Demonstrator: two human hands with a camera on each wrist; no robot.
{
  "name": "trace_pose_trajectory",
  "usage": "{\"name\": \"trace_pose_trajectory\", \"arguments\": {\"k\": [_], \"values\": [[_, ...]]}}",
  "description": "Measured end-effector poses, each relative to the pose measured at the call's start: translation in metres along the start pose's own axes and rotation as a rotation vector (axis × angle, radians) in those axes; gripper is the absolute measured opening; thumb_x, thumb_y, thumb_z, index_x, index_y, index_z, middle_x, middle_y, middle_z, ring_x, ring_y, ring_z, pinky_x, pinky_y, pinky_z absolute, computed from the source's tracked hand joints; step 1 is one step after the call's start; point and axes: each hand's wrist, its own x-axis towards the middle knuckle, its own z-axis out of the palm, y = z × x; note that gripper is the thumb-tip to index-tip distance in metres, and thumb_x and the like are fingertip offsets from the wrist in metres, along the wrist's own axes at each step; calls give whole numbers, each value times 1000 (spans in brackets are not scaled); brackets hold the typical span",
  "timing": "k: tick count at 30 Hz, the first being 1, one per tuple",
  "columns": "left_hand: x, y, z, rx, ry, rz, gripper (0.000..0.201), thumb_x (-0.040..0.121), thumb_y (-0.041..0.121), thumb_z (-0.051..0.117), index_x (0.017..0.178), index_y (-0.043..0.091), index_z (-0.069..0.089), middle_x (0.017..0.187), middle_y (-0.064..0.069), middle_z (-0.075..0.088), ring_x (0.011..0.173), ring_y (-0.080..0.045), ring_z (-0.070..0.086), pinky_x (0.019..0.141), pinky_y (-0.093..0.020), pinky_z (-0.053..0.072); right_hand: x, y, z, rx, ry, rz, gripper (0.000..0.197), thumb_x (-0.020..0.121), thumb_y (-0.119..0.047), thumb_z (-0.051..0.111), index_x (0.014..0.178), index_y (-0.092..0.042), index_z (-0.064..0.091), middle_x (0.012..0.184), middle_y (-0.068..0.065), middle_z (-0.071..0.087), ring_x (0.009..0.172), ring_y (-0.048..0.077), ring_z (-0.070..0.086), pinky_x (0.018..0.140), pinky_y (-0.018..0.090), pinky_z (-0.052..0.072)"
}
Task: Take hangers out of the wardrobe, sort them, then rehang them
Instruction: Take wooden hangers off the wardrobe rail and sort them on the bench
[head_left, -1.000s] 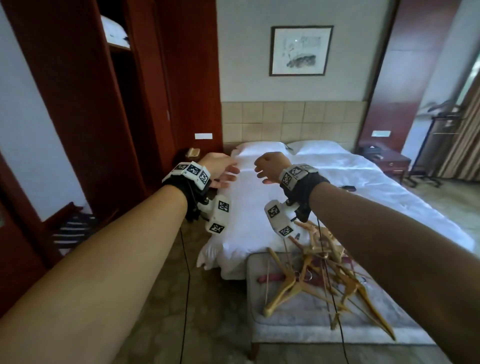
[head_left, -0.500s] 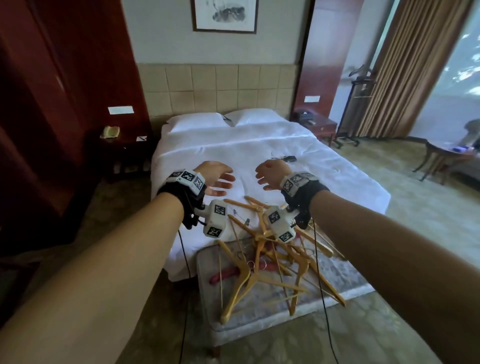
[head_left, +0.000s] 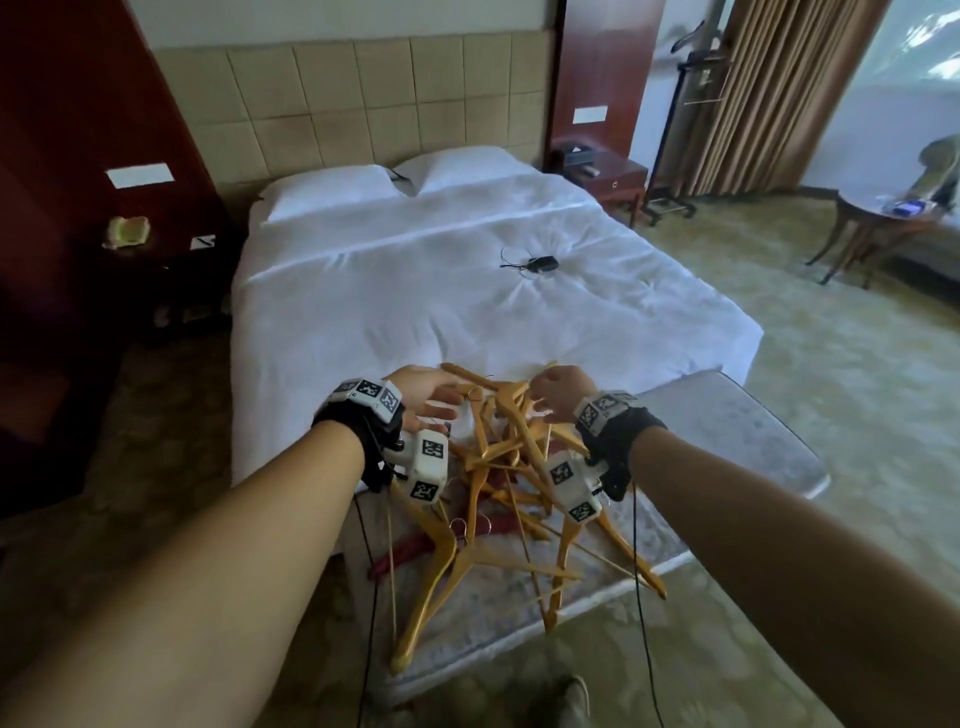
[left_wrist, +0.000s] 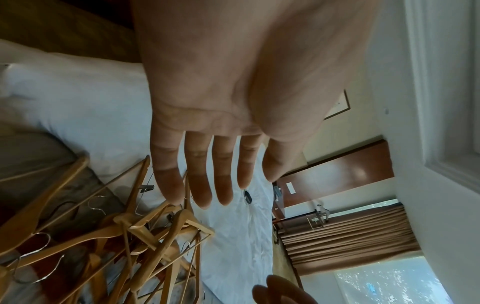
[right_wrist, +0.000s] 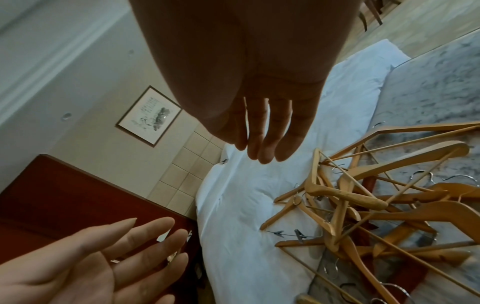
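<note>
Loosely, both hands' grips hang empty, fingers straight, above tangled hangers (head_left: 498, 467) whose arms point every way.

I'm seeing the hanger pile (head_left: 511, 488) partly hiding under my wrist cameras — red hangers (head_left: 410, 548) mostly buried. The bench (head_left: 748, 436) is getting cut by my right forearm. The small black device (head_left: 540, 264) on the bed (head_left: 415, 291) — too small to identify.

Hangers (head_left: 488, 499) smooth wood, metal hooks; bench (head_left: 727, 431) cloth.
</note>
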Motion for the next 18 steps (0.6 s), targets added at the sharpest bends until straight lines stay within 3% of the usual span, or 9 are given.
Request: {"name": "trace_pose_trajectory", "arguments": {"k": [3,6,9,13,16,18], "values": [[41,5,25,-25,41,-48,13,94,20,61,93,6,60,94,-12,62,71,-25,60,51,-30,51,41,24,-19,-42,-19,-3,22,94,-17,53,104,-5,68,106,21,70,93,36,70,84,53,57],[78,8,44,-56,94,-100,12,96,16,56,88,7,58,85,-10,59,63,-22,56,46,-25,49,76,42,-37,-145,-93,7,28,95,-14,54,119,-2,65,115,14,69,100,29,68,89,45,56],[114,3,57,-87,189,-113,7,96,14,54,100,9,57,82,-9,59,62,-19,56,46,-24,47,109,63,-46,-53,-105,75,27,95,-15,51,113,1,65,106,21,69,86,28,68,83,50,58],[159,-6,73,-169,183,-191,13,97,12,47,85,13,51,71,-6,53,58,-18,51,50,-24,40,145,91,-48,-113,-118,150,23,95,-17,49,91,-9,70,94,15,73,79,26,70,69,35,60],[195,-13,81,-131,159,-240,20,98,16,48,79,12,52,69,-4,58,61,-18,55,57,-27,43,174,114,-41,-140,-174,213,24,93,-18,50,93,-7,71,96,16,73,85,30,70,77,42,59],[219,-18,85,-156,177,-256,14,97,16,52,86,8,56,62,-3,61,57,-18,58,51,-25,46,194,129,-34,-148,-188,251,21,92,-20,52,86,-14,70,96,15,72,90,32,70,82,46,59]]}}
